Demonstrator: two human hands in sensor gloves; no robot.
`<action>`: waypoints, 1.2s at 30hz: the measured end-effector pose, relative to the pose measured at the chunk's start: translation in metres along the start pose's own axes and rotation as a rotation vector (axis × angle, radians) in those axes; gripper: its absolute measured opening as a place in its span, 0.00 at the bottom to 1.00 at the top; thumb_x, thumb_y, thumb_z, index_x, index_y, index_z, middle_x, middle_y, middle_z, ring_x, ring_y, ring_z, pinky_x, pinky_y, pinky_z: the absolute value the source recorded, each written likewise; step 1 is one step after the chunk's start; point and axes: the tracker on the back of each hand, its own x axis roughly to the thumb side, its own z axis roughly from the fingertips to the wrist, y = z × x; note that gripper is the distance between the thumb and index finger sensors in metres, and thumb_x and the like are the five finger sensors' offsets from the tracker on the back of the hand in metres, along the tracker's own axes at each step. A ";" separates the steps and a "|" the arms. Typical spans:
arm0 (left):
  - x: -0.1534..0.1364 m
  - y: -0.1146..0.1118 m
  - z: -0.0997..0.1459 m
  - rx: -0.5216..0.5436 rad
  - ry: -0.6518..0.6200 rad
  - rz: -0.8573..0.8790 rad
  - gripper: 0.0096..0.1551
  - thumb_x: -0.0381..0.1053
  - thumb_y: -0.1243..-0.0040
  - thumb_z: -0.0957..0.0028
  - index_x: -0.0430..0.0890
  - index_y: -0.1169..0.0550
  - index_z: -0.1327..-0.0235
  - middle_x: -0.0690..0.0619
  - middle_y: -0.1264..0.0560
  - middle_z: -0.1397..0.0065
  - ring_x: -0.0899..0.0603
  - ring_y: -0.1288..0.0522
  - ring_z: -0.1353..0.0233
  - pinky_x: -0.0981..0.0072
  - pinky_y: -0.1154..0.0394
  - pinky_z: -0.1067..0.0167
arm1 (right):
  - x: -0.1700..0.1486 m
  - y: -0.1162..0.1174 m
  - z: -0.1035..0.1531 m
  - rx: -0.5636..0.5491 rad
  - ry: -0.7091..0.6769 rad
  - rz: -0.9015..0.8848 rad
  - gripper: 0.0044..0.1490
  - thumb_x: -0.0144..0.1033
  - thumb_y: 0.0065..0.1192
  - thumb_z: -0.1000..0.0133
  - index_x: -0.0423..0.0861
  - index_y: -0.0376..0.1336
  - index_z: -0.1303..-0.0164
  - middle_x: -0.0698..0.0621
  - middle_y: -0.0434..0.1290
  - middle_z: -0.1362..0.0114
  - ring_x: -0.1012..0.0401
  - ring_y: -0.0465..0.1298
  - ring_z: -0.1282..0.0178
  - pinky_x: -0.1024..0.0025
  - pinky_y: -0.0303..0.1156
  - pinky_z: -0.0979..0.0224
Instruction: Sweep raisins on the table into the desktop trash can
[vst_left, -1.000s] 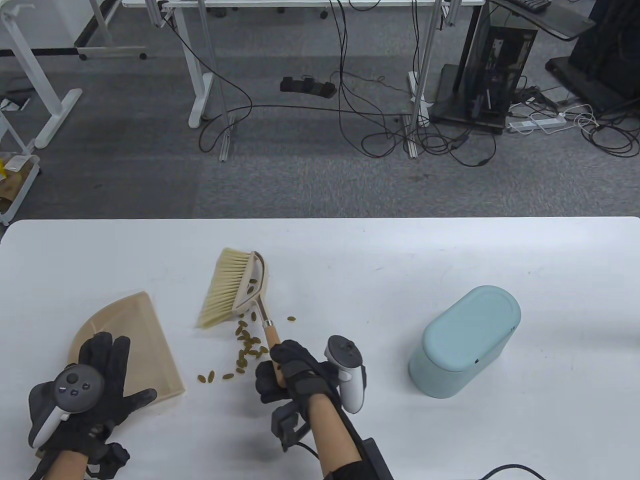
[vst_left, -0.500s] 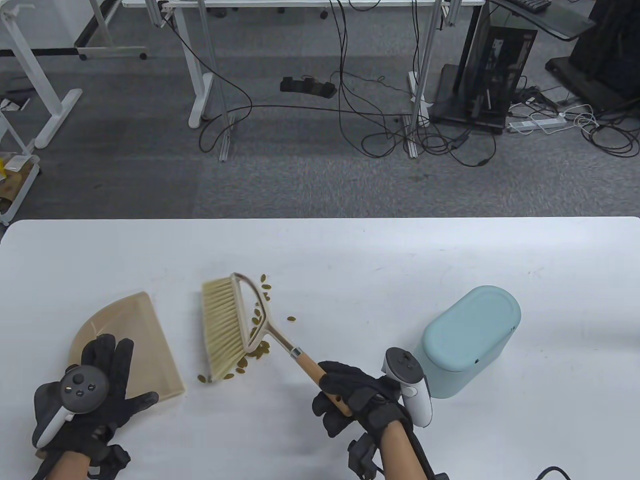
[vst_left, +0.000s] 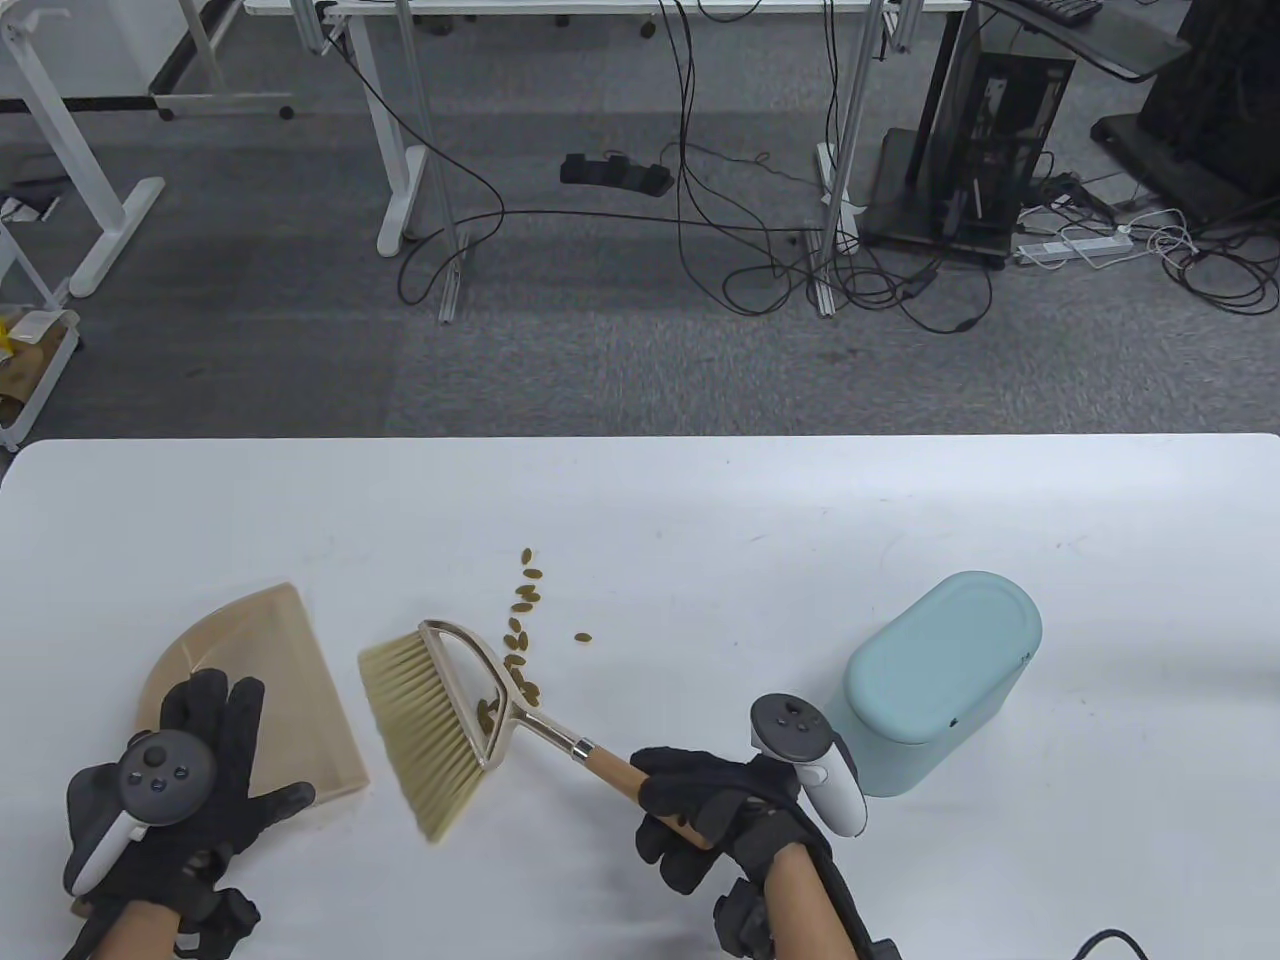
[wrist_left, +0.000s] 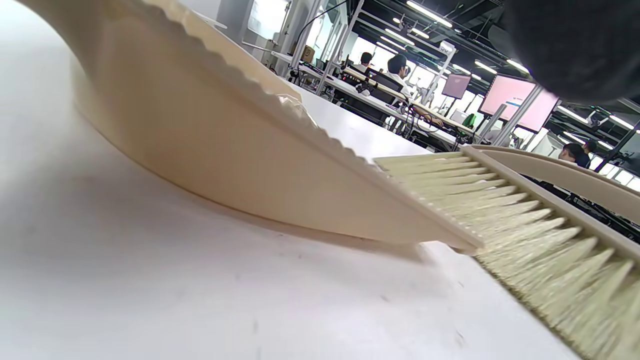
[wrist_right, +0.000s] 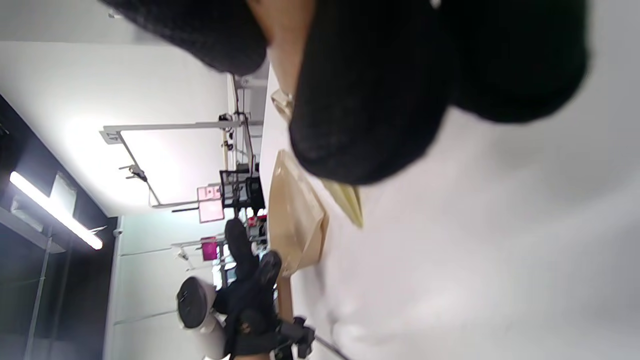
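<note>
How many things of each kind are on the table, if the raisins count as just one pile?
Brush: 1
Dustpan: 1
Trash can: 1
Raisin pile: 1
Total: 4

The dustpan (vst_left: 250, 690) was beige, the brush (vst_left: 425, 735) cream-bristled with a tan wooden handle, the raisins (vst_left: 520, 640) golden-brown, the bin (vst_left: 930, 680) pale teal.

Dustpan (vst_left: 290, 690) rear hidden under left hand (vst_left: 185, 800); brush (vst_left: 450, 725) handle end buried in right hand (vst_left: 715, 810); some raisins (vst_left: 520, 640) behind brush frame.
</note>
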 end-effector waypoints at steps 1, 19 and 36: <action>-0.001 0.000 0.000 -0.003 0.006 0.000 0.64 0.73 0.40 0.57 0.63 0.67 0.26 0.58 0.81 0.19 0.43 0.82 0.14 0.29 0.77 0.24 | 0.000 -0.005 0.003 -0.040 0.007 0.045 0.45 0.45 0.57 0.37 0.29 0.49 0.21 0.40 0.78 0.51 0.62 0.82 0.76 0.59 0.80 0.57; 0.000 -0.002 -0.001 -0.020 0.021 -0.019 0.64 0.72 0.39 0.57 0.63 0.67 0.26 0.58 0.81 0.19 0.43 0.82 0.14 0.29 0.77 0.24 | -0.018 -0.041 0.035 -0.272 -0.046 -0.147 0.47 0.46 0.57 0.37 0.27 0.47 0.22 0.42 0.77 0.50 0.63 0.82 0.76 0.62 0.80 0.57; -0.004 0.000 -0.001 0.009 0.061 -0.021 0.67 0.72 0.36 0.59 0.64 0.68 0.27 0.60 0.83 0.21 0.45 0.85 0.16 0.30 0.79 0.24 | -0.008 -0.005 -0.007 -0.277 0.059 -0.365 0.50 0.46 0.45 0.33 0.22 0.34 0.25 0.42 0.75 0.48 0.65 0.83 0.71 0.64 0.80 0.54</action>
